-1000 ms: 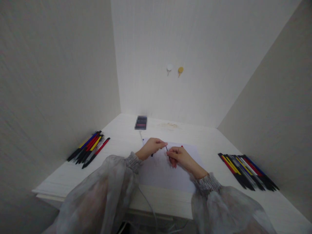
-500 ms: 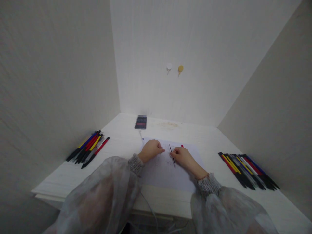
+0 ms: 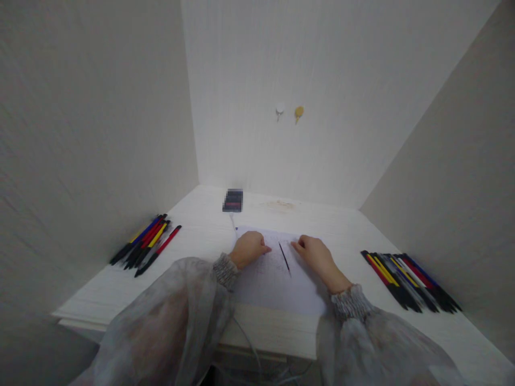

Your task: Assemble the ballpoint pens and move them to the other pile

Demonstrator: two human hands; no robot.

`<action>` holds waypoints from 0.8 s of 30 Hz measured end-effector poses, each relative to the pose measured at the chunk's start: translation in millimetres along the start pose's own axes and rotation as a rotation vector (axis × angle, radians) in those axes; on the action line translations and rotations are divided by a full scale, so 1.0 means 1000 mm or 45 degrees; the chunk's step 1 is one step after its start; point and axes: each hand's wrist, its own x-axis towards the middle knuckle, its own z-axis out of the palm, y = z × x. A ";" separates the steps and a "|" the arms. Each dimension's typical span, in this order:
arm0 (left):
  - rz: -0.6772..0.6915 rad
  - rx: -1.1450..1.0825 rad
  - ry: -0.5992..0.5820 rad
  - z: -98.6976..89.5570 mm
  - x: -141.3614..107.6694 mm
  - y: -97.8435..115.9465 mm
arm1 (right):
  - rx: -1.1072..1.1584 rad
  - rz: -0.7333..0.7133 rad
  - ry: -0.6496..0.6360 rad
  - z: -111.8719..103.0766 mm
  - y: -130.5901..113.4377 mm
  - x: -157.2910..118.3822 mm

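Observation:
A sheet of paper (image 3: pixel 277 297) with faint writing lies on the table under both my hands. On it rests a pen refill (image 3: pixel 285 259), thin and dark with a pale tip, between my hands and touched by neither. My left hand (image 3: pixel 250 250) is closed in a pinch over the left part of the sheet, left of the refill. Whatever its fingertips may hold is too small to make out. Right of the refill, my right hand (image 3: pixel 317 258) is closed, thumb and fingers together. Its fingers hide anything that may be in them.
Several pens (image 3: pixel 147 244) with coloured barrels lie bunched at the left. Another row of pens (image 3: pixel 410 281) lies at the right by the side wall. A dark blurred-out object (image 3: pixel 233 200) with a white cable is at the back. Two hooks (image 3: pixel 299 112) hang on the wall.
My right hand has let go of the refill and moved a little right. The refill now lies on the paper. A red piece beyond the right hand no longer shows. My left hand is nearly unmoved.

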 end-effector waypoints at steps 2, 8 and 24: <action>-0.005 0.066 -0.004 -0.003 0.000 0.001 | -0.074 0.093 0.012 -0.004 0.008 0.003; -0.112 0.119 0.101 -0.013 0.001 -0.005 | -0.144 0.145 -0.173 -0.005 0.017 0.007; -0.250 0.140 -0.037 -0.010 0.006 -0.023 | -0.090 -0.065 -0.079 -0.003 -0.021 0.031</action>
